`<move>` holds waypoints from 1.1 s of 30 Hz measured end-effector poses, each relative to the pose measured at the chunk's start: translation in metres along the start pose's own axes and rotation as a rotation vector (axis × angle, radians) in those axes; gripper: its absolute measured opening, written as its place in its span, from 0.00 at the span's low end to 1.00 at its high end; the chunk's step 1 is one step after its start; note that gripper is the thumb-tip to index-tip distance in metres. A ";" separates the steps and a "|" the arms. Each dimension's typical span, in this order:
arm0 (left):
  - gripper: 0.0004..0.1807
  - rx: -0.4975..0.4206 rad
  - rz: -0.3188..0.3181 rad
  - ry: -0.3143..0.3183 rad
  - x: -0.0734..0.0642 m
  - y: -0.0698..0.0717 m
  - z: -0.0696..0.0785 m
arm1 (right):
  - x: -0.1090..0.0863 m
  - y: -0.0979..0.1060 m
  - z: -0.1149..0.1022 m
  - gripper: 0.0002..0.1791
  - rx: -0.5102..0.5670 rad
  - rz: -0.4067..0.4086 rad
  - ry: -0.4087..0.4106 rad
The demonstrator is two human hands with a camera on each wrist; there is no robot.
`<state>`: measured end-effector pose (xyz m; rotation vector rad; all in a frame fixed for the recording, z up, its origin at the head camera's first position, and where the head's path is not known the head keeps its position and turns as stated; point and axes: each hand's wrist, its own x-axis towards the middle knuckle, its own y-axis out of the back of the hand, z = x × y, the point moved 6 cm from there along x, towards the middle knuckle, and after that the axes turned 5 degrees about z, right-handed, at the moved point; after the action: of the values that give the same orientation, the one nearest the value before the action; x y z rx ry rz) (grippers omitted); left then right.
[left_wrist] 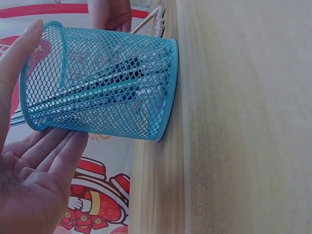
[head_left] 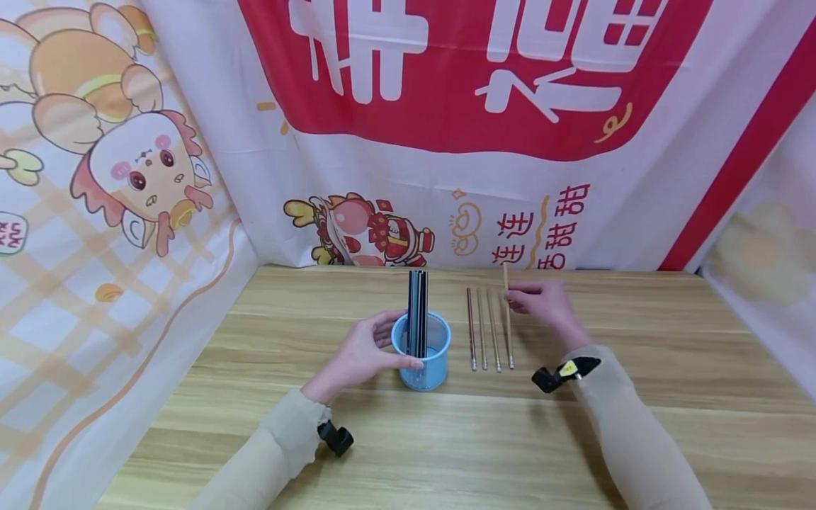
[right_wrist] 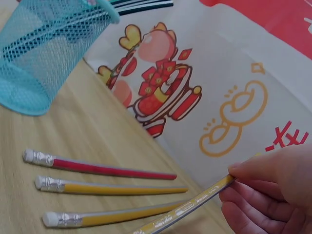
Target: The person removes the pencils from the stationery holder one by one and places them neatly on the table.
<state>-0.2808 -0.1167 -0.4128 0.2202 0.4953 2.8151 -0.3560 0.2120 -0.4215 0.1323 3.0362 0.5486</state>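
A light-blue mesh pencil cup stands upright on the table, several dark and teal pencils leaning inside. My left hand holds the cup near its rim, thumb on the near side and fingers round the far side. Between thumb and fingers, my right hand pinches a yellow pencil by its upper part; the pencil is tilted, its eraser end low. Beside it lie a red pencil and two yellow pencils, side by side, with white erasers toward me.
The wood-grain table reaches back to a hanging cloth with red panels and cartoon prints. Another printed cloth borders the left side. Small black cameras are strapped to both sleeves.
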 end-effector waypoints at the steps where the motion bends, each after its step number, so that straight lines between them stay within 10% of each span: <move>1: 0.47 0.001 0.000 0.000 0.000 0.000 0.000 | 0.000 -0.001 0.003 0.23 -0.010 -0.001 -0.004; 33: 0.43 -0.013 0.003 0.013 0.003 0.001 -0.003 | 0.011 -0.021 0.027 0.14 -0.203 0.110 -0.042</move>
<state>-0.2839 -0.1174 -0.4147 0.2008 0.4793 2.8240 -0.3663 0.2033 -0.4546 0.2983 2.9235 0.8468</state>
